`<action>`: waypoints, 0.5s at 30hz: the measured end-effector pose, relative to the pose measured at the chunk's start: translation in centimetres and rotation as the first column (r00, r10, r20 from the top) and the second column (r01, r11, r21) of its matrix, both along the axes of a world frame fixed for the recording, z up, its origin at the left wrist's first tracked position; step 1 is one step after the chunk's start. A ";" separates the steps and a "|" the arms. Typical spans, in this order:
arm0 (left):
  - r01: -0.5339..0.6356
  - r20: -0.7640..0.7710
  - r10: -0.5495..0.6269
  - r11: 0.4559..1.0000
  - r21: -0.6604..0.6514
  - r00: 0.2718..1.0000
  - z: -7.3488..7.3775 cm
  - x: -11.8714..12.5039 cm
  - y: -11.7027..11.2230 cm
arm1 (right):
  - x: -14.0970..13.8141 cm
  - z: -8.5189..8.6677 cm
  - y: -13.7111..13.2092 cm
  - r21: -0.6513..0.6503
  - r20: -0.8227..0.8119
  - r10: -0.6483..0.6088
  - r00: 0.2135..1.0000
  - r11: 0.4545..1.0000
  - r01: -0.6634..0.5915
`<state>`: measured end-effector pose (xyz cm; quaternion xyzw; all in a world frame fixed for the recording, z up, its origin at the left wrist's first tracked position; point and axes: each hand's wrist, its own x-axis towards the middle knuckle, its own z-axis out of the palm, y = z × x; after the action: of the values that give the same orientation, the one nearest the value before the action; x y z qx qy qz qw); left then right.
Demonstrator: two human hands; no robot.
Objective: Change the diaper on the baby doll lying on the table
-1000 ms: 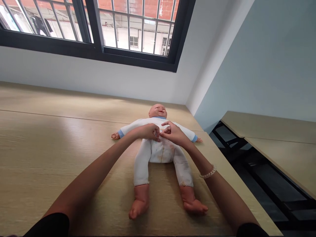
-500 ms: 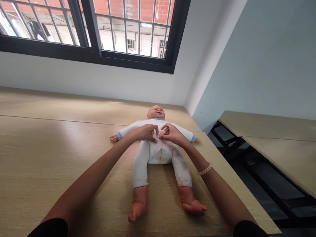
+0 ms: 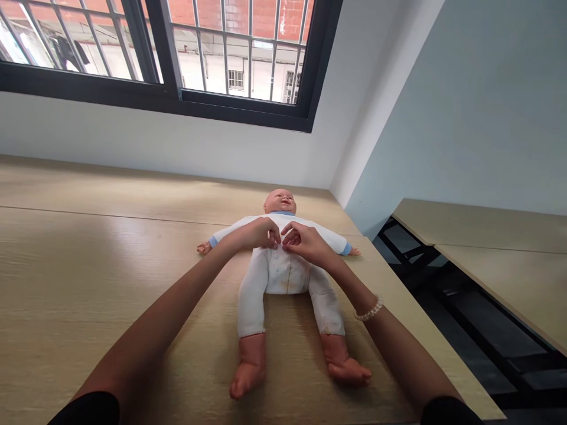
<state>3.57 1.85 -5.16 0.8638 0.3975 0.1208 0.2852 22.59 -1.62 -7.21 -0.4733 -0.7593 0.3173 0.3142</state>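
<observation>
A baby doll [image 3: 283,271] in a white romper with blue cuffs lies on its back on the wooden table [image 3: 88,277], head toward the window, arms spread, bare feet toward me. My left hand [image 3: 261,234] and my right hand [image 3: 303,241] meet over the doll's chest, fingers curled and pinching the front of the romper [image 3: 283,274]. What sits between the fingertips is too small to make out. A bead bracelet [image 3: 368,310] circles my right wrist.
A barred window [image 3: 168,53] runs along the white wall behind the table. The table's right edge drops to a gap with a dark frame [image 3: 478,330], and a second wooden table [image 3: 487,236] stands beyond it at the right.
Both hands have crept a little up the doll's chest toward its neck, still pinched together. The doll has not moved.
</observation>
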 end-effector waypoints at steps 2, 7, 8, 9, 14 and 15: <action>-0.031 -0.042 0.033 0.998 0.049 0.999 0.0 0.3 0.0 | -0.2 -0.3 0.1 0.000 0.021 -0.004 1.000 1.000 0.004; -0.092 -0.101 0.102 0.991 0.100 0.990 0.2 0.0 0.0 | -0.2 -0.3 0.2 0.032 0.075 -0.028 0.997 0.999 0.025; -0.097 -0.098 0.106 0.991 0.095 0.989 0.3 -0.2 0.0 | -0.2 -0.2 0.1 0.044 0.091 -0.028 0.995 0.999 0.024; -0.098 -0.092 0.106 0.991 0.088 0.990 0.3 -0.4 0.0 | -0.3 0.0 0.0 0.064 0.119 -0.031 0.992 0.998 0.024; -0.069 -0.069 0.072 0.996 0.048 0.995 0.3 -0.9 0.2 | -1.1 0.5 -0.9 0.265 0.355 -0.063 0.933 0.963 -0.036; -0.058 -0.070 0.061 0.998 0.037 0.996 0.3 -0.9 0.3 | -1.3 0.4 -1.0 0.296 0.390 -0.055 0.919 0.953 -0.069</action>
<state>2.63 2.15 -4.89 0.8602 0.4309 0.1053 0.2517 21.33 -2.62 -6.78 -0.4707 -0.8482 0.0965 0.2229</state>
